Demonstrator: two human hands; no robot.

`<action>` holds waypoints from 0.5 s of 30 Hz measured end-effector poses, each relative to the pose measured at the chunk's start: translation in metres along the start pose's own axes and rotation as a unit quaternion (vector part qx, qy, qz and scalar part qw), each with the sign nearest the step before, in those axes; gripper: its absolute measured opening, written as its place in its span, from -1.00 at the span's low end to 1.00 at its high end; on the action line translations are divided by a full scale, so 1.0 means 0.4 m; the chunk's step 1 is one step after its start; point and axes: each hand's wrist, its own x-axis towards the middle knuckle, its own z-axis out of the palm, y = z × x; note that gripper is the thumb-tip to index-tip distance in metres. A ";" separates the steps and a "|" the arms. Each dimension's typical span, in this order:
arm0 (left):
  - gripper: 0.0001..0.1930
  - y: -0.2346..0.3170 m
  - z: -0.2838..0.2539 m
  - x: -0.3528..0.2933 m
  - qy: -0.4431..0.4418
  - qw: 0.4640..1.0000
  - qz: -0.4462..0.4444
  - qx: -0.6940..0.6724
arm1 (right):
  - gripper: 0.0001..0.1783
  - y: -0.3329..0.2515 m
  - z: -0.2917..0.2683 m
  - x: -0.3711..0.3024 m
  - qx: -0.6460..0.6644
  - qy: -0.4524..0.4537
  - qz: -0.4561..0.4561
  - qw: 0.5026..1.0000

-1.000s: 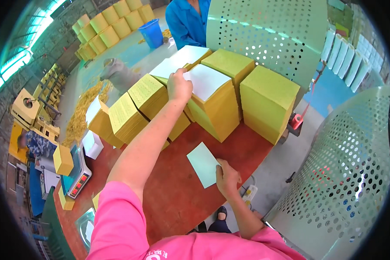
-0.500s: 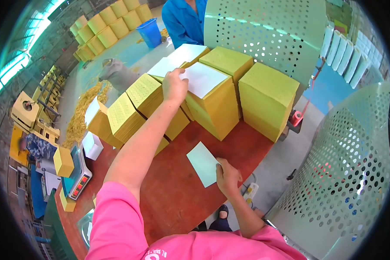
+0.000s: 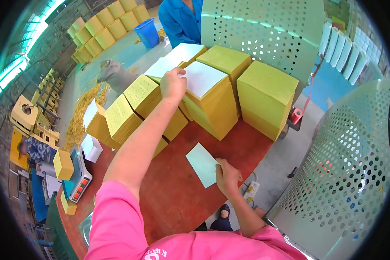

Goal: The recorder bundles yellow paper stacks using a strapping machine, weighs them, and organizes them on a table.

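The right hand is pinching the near corner of a pale card, which is lying flat on the red table just left of the fingers. Beyond it, the left hand is reaching out, its fingers closing on the edge of a white sheet topping a yellow stack. More stacks are standing on either side of that grip, and a person in blue is standing behind them.

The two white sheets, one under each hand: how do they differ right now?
The sheet on the stack lies on top of a yellow paper stack, touched at its corner by the left hand. The sheet on the table lies on the red table, lower and nearer, pinned by the right hand. Both are plain white rectangles.
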 end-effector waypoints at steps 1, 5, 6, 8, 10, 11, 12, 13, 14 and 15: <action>-0.73 0.000 -0.005 -0.003 -0.002 1.000 0.000 0.000 | -0.82 0.003 -0.001 -0.001 0.000 0.000 0.002 1.000; -0.71 0.028 -0.044 -0.034 -0.011 0.999 0.002 0.042 | -0.83 0.033 -0.011 0.000 0.103 -0.002 0.058 0.993; -0.69 0.037 -0.047 -0.042 0.006 0.999 0.012 0.051 | -0.83 0.046 -0.018 0.003 0.175 0.008 0.071 0.982; -0.71 0.022 -0.068 -0.023 0.031 0.997 0.045 0.060 | -0.85 0.039 -0.039 0.028 0.254 -0.005 0.103 0.962; -0.76 0.050 -0.077 -0.001 0.082 0.982 0.160 0.065 | -0.90 0.079 -0.044 0.060 0.501 0.043 0.133 0.854; -0.77 0.061 -0.059 0.020 0.141 0.960 0.237 0.041 | -0.90 0.097 -0.043 0.083 0.494 0.071 0.123 0.858; -0.77 0.071 -0.042 0.040 0.140 0.961 0.234 0.040 | -0.91 0.108 -0.040 0.112 0.488 0.098 0.113 0.860; -0.75 0.075 -0.020 0.059 0.130 0.951 0.273 0.062 | -0.91 0.111 -0.025 0.152 0.487 0.095 0.116 0.861; -0.74 0.082 0.000 0.077 0.120 0.939 0.312 0.082 | -0.91 0.105 -0.010 0.193 0.444 0.151 0.093 0.878; -0.73 0.063 0.029 0.101 0.078 0.946 0.283 0.140 | -0.91 0.089 0.020 0.215 0.406 0.198 0.067 0.890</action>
